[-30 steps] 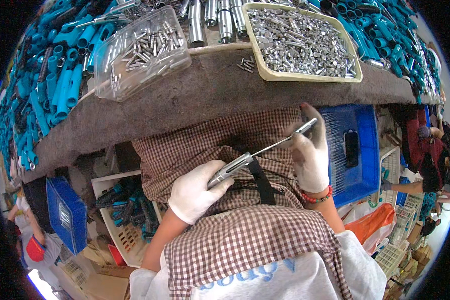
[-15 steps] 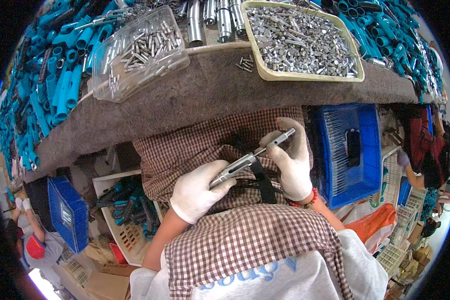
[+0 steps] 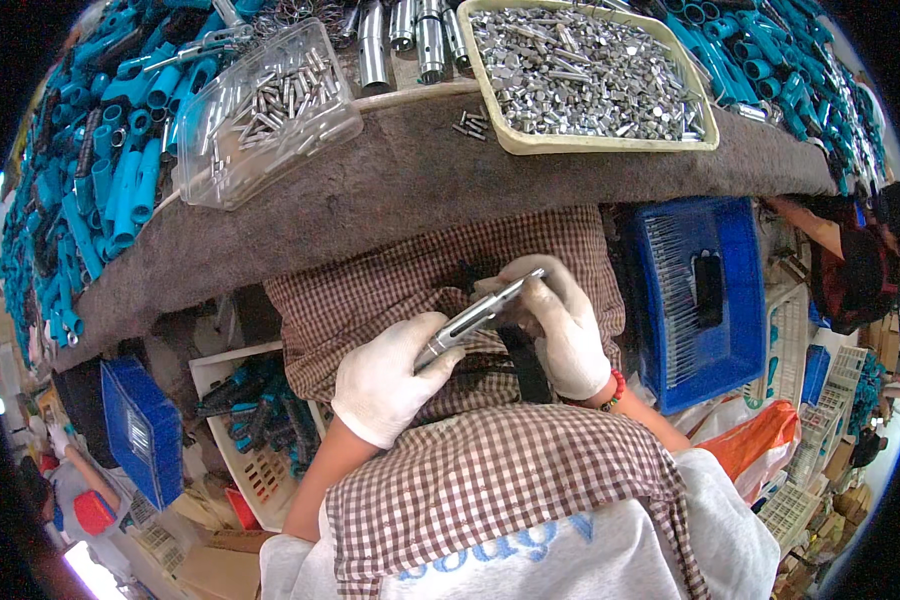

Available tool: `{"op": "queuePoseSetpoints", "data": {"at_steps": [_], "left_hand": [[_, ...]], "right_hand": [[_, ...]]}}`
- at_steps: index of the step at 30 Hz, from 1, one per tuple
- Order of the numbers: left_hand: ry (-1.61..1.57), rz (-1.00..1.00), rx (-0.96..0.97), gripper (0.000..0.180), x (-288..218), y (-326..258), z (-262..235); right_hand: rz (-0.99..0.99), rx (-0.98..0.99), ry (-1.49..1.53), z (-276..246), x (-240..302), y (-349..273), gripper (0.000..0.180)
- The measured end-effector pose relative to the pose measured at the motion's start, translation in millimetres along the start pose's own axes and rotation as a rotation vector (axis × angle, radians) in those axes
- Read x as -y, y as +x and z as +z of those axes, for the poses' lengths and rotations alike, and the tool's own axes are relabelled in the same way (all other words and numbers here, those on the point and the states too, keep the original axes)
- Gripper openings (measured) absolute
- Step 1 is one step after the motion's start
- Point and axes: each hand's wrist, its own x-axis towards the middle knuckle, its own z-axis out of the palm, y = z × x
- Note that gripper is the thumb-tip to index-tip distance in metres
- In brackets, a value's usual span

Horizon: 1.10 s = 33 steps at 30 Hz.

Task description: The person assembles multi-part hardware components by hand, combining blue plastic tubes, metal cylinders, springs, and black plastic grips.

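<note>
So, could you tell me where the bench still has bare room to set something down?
The free patch is the grey felt strip along the near edge, between the clear tub and the beige tray, and in front of both. A few loose metal pins lie by the tray. Farther back and at both ends, blue tubes and steel cylinders crowd it.

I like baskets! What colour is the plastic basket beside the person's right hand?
Blue: the slotted plastic basket shows best in the head view.

Beige tray (image 3: 530, 140) of metal bits, clear tub (image 3: 260, 110), blue crate (image 3: 700, 300)
</note>
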Motion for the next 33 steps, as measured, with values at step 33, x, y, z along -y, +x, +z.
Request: {"op": "queuePoseSetpoints", "data": {"at_steps": [33], "left_hand": [[0.107,-0.147,0.054,0.037,9,14,-25]], "right_hand": [[-0.781,-0.197,-0.9,-38,126,18,0.018]]}}
